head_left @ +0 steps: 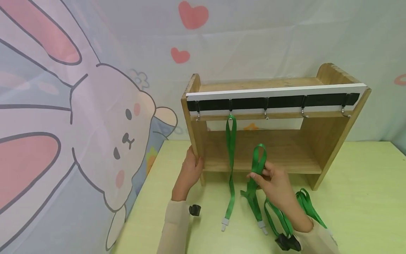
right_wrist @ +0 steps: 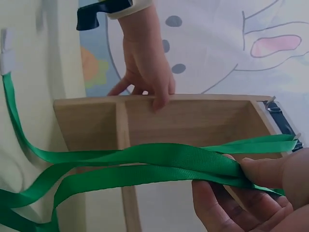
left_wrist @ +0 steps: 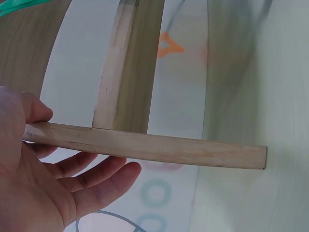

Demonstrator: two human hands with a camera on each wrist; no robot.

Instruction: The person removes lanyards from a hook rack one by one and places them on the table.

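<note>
While the left hand [head_left: 191, 167] clamps thumb and fingers on one side of the shelf [head_left: 276, 141], probably steadying it, the right hand [head_left: 279, 181] pinches one lanyard [head_left: 252, 190] above the tabletop [head_left: 364, 183], its loop likely left free deliberately; another lanyard [head_left: 231, 165] hangs hooked.

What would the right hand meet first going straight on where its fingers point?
The right hand would probably meet the hanging green lanyard, though depth is unclear; the wooden rack lies behind.
</note>
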